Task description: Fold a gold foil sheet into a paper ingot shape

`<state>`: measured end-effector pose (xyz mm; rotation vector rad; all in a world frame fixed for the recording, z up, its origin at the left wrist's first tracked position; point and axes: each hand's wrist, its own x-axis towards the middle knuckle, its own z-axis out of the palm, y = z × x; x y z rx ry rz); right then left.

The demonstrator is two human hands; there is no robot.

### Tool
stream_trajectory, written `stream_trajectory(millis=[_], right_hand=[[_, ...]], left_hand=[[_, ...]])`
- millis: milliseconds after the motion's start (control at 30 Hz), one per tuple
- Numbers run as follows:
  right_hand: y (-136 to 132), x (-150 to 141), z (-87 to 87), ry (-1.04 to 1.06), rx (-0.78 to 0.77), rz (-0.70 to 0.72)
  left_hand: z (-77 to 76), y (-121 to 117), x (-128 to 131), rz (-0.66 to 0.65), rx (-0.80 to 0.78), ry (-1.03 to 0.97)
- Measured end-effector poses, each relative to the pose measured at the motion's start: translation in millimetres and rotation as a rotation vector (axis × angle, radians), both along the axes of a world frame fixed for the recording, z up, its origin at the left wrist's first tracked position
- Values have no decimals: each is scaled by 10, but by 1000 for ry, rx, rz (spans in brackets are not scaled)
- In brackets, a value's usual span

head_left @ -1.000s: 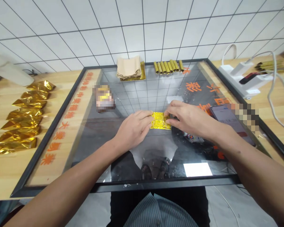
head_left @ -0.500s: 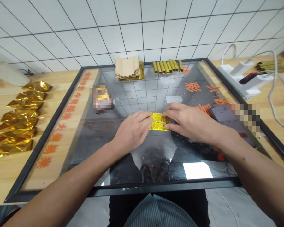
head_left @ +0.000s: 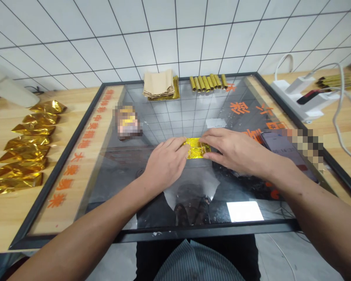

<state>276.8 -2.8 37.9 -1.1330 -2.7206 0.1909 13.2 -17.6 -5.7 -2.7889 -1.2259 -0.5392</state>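
Observation:
A small piece of gold foil paper point(head_left: 195, 152) lies on the glass tabletop between my hands, with a crease or fold line across its middle. My left hand point(head_left: 167, 160) holds its left end, fingers together and bent over the edge. Thumb and fingers of my right hand point(head_left: 226, 147) pinch the right end from the near and far sides. My palms and fingers cover both ends of the paper.
Behind lie a stack of brown paper sheets point(head_left: 158, 84) and several rolled gold tubes point(head_left: 208, 82). A phone point(head_left: 283, 150) and a white power strip point(head_left: 296, 101) with cables are to the right. Folded gold foil pieces point(head_left: 26, 150) line the left side. A blurred item point(head_left: 128, 121) sits left of centre.
Both hands stay on the gold foil paper with only slight finger movement. The paper's near edge appears a little higher in view, and the whole scene has shifted slightly.

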Motion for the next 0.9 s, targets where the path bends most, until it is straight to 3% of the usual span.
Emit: stream_trajectory(millis=[267,567,900], right_hand=[[57,-2,-92,63,27,27],[98,-27,33,107,-76,-4],[111,-59,-154,181,-45,-70]], left_hand=[[10,17,4,56,16,30],[-30,44,-17,17,-40,-50],[-26,89,-59,17,-102,-129]])
